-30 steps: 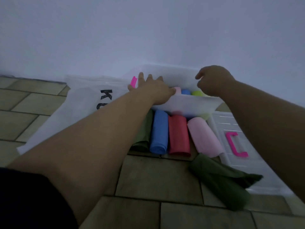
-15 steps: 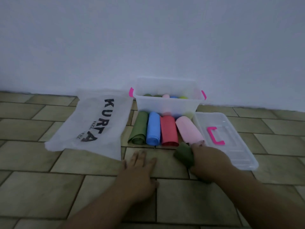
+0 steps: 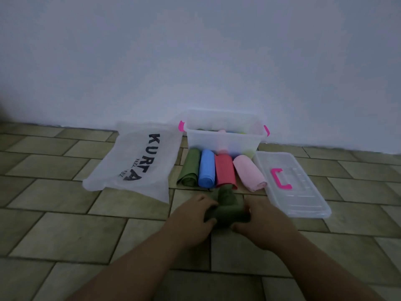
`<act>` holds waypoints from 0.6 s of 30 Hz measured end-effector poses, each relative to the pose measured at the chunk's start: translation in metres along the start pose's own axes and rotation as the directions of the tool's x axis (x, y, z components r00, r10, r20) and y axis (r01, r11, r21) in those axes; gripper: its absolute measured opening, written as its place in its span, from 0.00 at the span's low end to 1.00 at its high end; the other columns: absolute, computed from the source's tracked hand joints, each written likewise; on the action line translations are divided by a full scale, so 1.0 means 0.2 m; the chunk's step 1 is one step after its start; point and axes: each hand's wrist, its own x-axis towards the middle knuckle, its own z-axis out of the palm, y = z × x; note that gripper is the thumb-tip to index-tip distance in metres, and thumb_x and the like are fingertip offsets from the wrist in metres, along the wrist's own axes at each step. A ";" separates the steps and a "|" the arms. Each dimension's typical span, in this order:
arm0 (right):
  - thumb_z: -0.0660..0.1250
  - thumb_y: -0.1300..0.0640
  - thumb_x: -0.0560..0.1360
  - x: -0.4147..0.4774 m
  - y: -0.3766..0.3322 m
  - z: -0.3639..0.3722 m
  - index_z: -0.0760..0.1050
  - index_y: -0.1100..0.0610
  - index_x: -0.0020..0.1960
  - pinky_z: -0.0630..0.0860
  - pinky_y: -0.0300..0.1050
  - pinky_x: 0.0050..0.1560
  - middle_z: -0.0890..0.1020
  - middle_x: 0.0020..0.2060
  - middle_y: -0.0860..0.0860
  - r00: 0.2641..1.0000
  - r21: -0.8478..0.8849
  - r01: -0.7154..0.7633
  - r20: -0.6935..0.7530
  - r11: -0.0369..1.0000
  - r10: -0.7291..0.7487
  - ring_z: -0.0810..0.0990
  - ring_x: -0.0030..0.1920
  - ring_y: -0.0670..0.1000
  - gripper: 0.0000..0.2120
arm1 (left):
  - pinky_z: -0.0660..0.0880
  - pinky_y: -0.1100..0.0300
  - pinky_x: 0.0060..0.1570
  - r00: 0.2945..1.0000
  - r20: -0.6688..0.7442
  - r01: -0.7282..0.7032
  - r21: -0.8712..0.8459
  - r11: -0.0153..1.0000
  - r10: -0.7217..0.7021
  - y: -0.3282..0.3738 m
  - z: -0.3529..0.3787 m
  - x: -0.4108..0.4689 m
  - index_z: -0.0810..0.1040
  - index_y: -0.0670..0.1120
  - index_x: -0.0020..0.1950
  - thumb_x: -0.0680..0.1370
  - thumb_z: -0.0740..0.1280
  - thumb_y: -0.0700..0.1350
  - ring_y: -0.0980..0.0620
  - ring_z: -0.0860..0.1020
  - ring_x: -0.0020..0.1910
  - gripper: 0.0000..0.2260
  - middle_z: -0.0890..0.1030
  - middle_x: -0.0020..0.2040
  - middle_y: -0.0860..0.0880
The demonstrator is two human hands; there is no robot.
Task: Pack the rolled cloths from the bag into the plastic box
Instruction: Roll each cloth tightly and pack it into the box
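- Currently the step looks like re-rolling: left hand [image 3: 195,216] and right hand [image 3: 263,224] both hold a loose dark green fabric cloth [image 3: 227,206] on the tan tiled floor [image 3: 65,224], at 6 o'clock from the row of rolls.
- Fingers of both hands curl round the cloth, left at its 9 o'clock end and right at its 3 o'clock end. Blur hides the fingertip detail.
- Cloth is bunched, not a tidy roll. One end pokes toward 12 o'clock, close to the red roll.
- Next move, my guess: tighten it into a roll, then carry it to the box at 12 o'clock, gripped so it does not unwind.
- Clear rectangular plastic box with pink handles [image 3: 199,142] stands open against the wall. Pink, blue and yellow-green rolls show inside; count cannot be told.
- Four rolls lie side by side just in front of the box, 9 to 3 o'clock: olive green rolled cloth [image 3: 189,168], blue rolled cloth [image 3: 207,168], red rolled cloth [image 3: 224,170], pink rolled cloth [image 3: 249,172].
- White flat bag with black lettering [image 3: 134,161] lies at 10 o'clock of the hands and looks emptied; its inside is not visible.
- Clear plastic lid with a pink handle [image 3: 303,192] lies on the floor at 2 o'clock, just beside the pink roll.
- Task is partway done, with five cloths outside the box.
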 end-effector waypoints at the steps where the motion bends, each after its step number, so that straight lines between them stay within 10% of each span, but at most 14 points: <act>1: 0.70 0.39 0.66 -0.02 0.00 0.03 0.66 0.40 0.48 0.68 0.37 0.38 0.73 0.46 0.42 0.998 0.017 -0.001 0.056 1.000 0.000 0.71 0.42 0.42 0.17 | 0.67 0.63 0.59 1.000 0.010 0.010 0.022 1.000 -0.010 0.02 0.02 0.00 0.68 0.55 0.68 0.75 0.65 0.54 0.57 0.70 0.61 0.22 0.68 0.65 0.56; 6: 0.67 0.32 0.61 -0.07 0.00 0.04 0.62 0.42 0.67 0.69 0.44 0.58 0.67 0.64 0.49 0.995 0.070 0.088 0.031 0.994 -0.091 0.68 0.61 0.50 0.37 | 0.63 0.67 0.58 0.993 -0.101 -0.055 -0.009 0.998 0.054 0.06 0.08 -0.08 0.68 0.56 0.69 0.75 0.62 0.58 0.60 0.69 0.61 0.23 0.68 0.66 0.58; 11: 0.68 0.30 0.60 -0.07 -0.06 0.09 0.47 0.36 0.73 0.46 0.62 0.74 0.42 0.77 0.50 0.949 -0.141 0.271 0.204 0.952 -0.240 0.37 0.76 0.57 0.49 | 0.64 0.58 0.67 1.000 -0.008 0.030 -0.001 1.000 -0.030 0.03 0.04 -0.07 0.66 0.56 0.71 0.79 0.56 0.56 0.57 0.68 0.66 0.20 0.70 0.70 0.55; 18: 0.62 0.23 0.52 -0.15 0.06 0.11 0.62 0.38 0.57 0.65 0.52 0.68 0.54 0.72 0.46 0.990 -0.047 0.126 0.063 0.991 -0.123 0.57 0.71 0.52 0.38 | 0.64 0.50 0.67 0.945 0.264 0.117 0.277 0.954 -0.193 -0.05 -0.02 -0.02 0.66 0.54 0.72 0.79 0.54 0.60 0.51 0.64 0.70 0.22 0.63 0.75 0.54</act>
